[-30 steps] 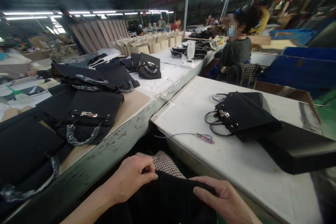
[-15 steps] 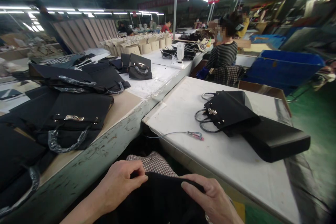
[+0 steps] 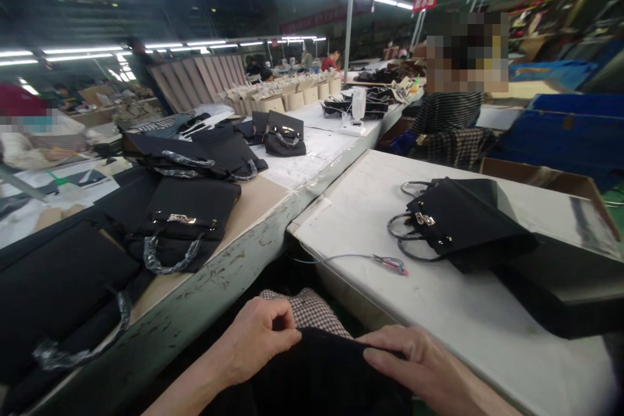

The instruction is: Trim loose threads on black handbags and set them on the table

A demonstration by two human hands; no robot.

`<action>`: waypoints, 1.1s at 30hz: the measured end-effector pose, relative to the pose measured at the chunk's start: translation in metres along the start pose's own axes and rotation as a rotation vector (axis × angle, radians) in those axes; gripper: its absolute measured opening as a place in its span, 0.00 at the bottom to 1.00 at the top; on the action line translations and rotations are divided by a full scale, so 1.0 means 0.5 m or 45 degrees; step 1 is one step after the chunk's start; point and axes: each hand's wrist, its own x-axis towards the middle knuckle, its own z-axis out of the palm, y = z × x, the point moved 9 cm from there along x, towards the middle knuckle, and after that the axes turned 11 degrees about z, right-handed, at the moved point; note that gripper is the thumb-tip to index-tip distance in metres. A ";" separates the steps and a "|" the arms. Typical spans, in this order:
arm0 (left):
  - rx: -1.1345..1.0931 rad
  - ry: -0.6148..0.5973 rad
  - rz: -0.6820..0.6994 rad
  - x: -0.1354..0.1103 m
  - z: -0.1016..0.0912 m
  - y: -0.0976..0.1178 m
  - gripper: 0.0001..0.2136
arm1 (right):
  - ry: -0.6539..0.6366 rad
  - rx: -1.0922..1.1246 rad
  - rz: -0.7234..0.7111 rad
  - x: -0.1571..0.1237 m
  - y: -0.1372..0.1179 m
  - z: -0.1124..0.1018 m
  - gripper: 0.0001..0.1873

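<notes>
My left hand (image 3: 258, 338) is curled, its fingers pinching the edge of a black fabric piece (image 3: 316, 377) that lies over my lap at the bottom of the view. Over the right edge of the same fabric lies my right hand (image 3: 419, 370), fingers pressed down on it. A checked cloth (image 3: 309, 309) shows just beyond the fabric. On the white table (image 3: 390, 299) to the right lie small thread snips (image 3: 390, 264) on a cord and a black handbag (image 3: 458, 221) with wrapped handles.
The long bench (image 3: 234, 221) on the left carries several black handbags (image 3: 185, 214) and flat black panels. A black box (image 3: 565, 286) lies by the right handbag. A person in a striped top (image 3: 448, 114) sits at the far end, beside blue crates (image 3: 570, 130).
The view swung right and then back left. Both hands have stayed on the black fabric, shifting only slightly.
</notes>
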 end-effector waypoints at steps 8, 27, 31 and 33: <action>-0.024 0.003 0.082 0.006 0.002 0.018 0.05 | -0.008 -1.056 -0.253 0.078 -0.118 0.107 0.10; -0.157 -0.086 0.022 -0.044 -0.027 -0.019 0.04 | -0.015 -0.535 -0.187 0.080 -0.125 0.133 0.11; -0.149 -0.083 0.063 -0.044 -0.027 -0.012 0.04 | -0.078 -0.450 -0.221 0.077 -0.128 0.135 0.11; -0.161 -0.085 0.068 -0.045 -0.025 -0.013 0.04 | -0.103 -0.411 -0.237 0.077 -0.129 0.134 0.10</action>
